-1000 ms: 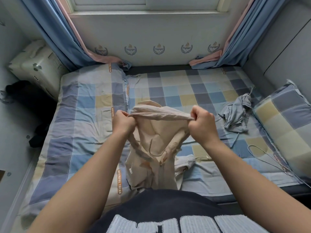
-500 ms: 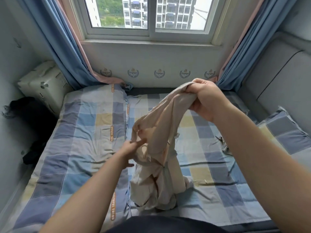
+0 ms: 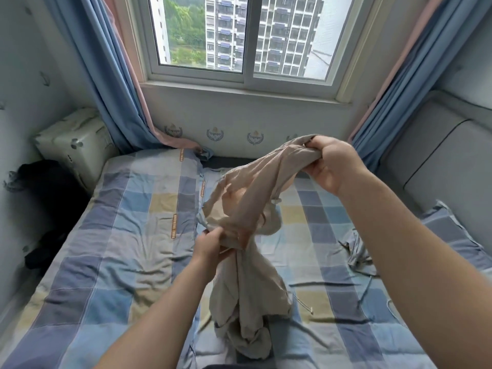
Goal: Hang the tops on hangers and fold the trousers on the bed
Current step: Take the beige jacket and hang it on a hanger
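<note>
A beige garment (image 3: pixel 247 209) with drawstrings hangs in the air above the checked bed (image 3: pixel 127 235). My right hand (image 3: pixel 330 163) grips its upper edge, raised high at the right. Lower down, my left hand (image 3: pixel 213 246) grips a bunched part of the same cloth. The rest of the beige garment trails down and piles on the sheet near the bed's front edge. A crumpled grey garment (image 3: pixel 356 251) lies on the bed at the right, partly behind my right forearm.
A checked pillow (image 3: pixel 452 235) lies at the right edge by a grey padded wall. Blue curtains (image 3: pixel 106 89) frame the window ahead. A pale box (image 3: pixel 77 142) and dark clothes (image 3: pixel 45 209) fill the gap left of the bed.
My right hand has lifted the beige garment up and to the right. My left hand let go of the top edge, dropped lower and now grips the cloth. The view has tilted upward.
</note>
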`<control>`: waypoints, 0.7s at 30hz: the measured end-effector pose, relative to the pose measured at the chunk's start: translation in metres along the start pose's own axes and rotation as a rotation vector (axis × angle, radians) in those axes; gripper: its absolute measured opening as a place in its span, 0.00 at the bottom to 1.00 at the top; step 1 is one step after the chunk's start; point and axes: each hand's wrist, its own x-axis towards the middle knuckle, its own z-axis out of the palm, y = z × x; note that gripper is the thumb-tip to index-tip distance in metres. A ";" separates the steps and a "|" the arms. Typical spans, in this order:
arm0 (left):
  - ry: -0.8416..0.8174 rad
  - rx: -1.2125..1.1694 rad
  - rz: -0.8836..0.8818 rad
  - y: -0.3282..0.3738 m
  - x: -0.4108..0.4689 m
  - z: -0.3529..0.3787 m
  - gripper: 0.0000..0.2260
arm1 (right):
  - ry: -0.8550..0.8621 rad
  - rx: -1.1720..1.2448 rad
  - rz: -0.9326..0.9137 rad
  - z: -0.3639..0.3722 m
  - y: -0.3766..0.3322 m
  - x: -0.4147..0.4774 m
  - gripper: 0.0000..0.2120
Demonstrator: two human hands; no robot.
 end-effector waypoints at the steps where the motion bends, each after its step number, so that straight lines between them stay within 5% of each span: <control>1: -0.014 -0.027 0.021 0.005 -0.004 -0.001 0.05 | -0.018 -0.010 0.050 -0.004 0.008 0.003 0.10; 4: -0.101 -0.109 0.040 0.019 -0.018 -0.004 0.09 | -0.060 -0.255 0.178 -0.023 0.052 0.006 0.09; 8: -0.227 -0.190 0.045 0.036 -0.039 -0.015 0.10 | 0.056 -0.441 0.355 -0.048 0.134 -0.011 0.27; 10: -0.265 -0.155 0.074 0.041 -0.048 -0.024 0.12 | -0.006 -0.461 0.569 -0.053 0.175 -0.025 0.26; 16: -0.230 0.199 0.122 0.043 -0.069 -0.064 0.16 | -0.193 -0.243 0.994 -0.028 0.250 -0.052 0.53; 18: -0.234 0.299 0.113 0.043 -0.074 -0.079 0.19 | -0.188 -0.233 0.987 -0.011 0.261 -0.055 0.50; 21: -0.257 0.363 0.101 0.045 -0.078 -0.100 0.15 | -0.268 -0.323 0.985 0.011 0.275 -0.064 0.32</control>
